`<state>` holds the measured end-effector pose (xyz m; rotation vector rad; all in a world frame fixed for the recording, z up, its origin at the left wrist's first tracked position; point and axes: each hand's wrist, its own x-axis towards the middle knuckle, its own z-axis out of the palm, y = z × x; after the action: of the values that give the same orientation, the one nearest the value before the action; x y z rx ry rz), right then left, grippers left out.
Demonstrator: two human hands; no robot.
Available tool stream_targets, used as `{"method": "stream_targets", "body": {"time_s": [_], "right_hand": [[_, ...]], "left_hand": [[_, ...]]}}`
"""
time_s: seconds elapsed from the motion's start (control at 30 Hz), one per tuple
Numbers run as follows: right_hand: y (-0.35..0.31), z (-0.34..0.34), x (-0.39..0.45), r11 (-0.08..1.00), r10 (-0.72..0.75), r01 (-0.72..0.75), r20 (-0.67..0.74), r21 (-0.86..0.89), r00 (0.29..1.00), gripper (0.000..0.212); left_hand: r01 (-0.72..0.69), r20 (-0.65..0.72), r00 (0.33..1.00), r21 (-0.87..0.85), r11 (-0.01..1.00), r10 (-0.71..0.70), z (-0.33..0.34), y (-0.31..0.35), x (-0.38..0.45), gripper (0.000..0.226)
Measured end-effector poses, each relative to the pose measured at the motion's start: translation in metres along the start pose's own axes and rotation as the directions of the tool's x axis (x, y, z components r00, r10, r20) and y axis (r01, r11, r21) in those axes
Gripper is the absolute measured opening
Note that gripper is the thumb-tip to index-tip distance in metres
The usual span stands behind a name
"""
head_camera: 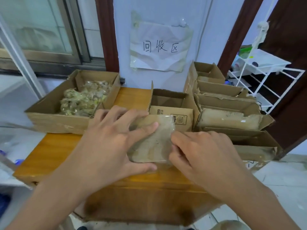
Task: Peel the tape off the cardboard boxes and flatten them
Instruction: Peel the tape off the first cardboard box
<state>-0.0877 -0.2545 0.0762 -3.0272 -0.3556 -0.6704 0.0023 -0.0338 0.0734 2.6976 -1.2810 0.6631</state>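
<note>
small cardboard box | light, thin, crushable | tape glossy, slick; lift at right edge | left hand grips box | right hand pinches tape edge

hands on taped box (tape glossy)
</note>
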Motion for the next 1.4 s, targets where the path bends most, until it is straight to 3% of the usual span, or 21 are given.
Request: {"method": "stream_targets", "body": {"time_s": [0.33,0.7,0.8,0.93,1.03,1.13,1.2,1.27,1.33,1.4], "right_hand": [[-0.006,0.012,-0.019,0.972,0.004,0.041,-0.190,0.232,0.982,0.022],[-0.015,0.033,-0.025,0.762,0.218,-0.089,-0.124,0.642,0.968,0.029],[-0.017,0.031,-0.025,0.813,0.200,-0.094,-0.124,0.575,0.972,0.028],[-0.011,0.013,-0.018,0.969,0.144,-0.132,-0.044,0.209,0.989,0.033],[-0.015,-0.005,-0.011,0.994,0.101,-0.102,0.036,0.024,0.994,0.034],[-0.016,-0.018,-0.005,0.995,0.100,-0.098,0.152,-0.019,0.983,0.029],[-0.012,-0.019,-0.002,0.997,0.057,-0.063,0.162,0.037,0.985,0.028],[-0.009,-0.011,-0.003,0.969,0.033,-0.067,0.142,0.238,0.989,0.026],[-0.007,0.000,-0.006,0.840,0.084,-0.150,0.150,0.521,0.985,0.027],[-0.009,0.009,-0.012,0.697,0.148,-0.225,0.170,0.681,0.974,0.028]], "left_hand": [[0.031,0.001,1.000,0.018,0.999,-0.031,-0.015,0.013,-0.018,0.089],[0.101,0.001,0.995,-0.073,0.992,-0.101,-0.008,0.011,-0.025,0.088],[0.122,-0.003,0.992,-0.094,0.988,-0.123,-0.007,0.012,-0.027,0.087],[0.119,-0.010,0.993,-0.090,0.989,-0.120,-0.007,0.013,-0.024,0.085],[0.121,-0.007,0.993,-0.075,0.990,-0.122,-0.007,0.015,-0.021,0.086],[0.121,-0.016,0.992,-0.064,0.991,-0.122,-0.006,0.016,-0.023,0.086],[0.118,-0.026,0.992,-0.071,0.991,-0.120,-0.005,0.014,-0.025,0.086],[0.122,-0.030,0.992,-0.093,0.988,-0.125,-0.004,0.011,-0.027,0.085],[0.135,-0.028,0.990,-0.116,0.984,-0.139,-0.003,0.008,-0.028,0.085],[0.142,-0.028,0.989,-0.121,0.982,-0.147,-0.003,0.009,-0.029,0.085]]}}
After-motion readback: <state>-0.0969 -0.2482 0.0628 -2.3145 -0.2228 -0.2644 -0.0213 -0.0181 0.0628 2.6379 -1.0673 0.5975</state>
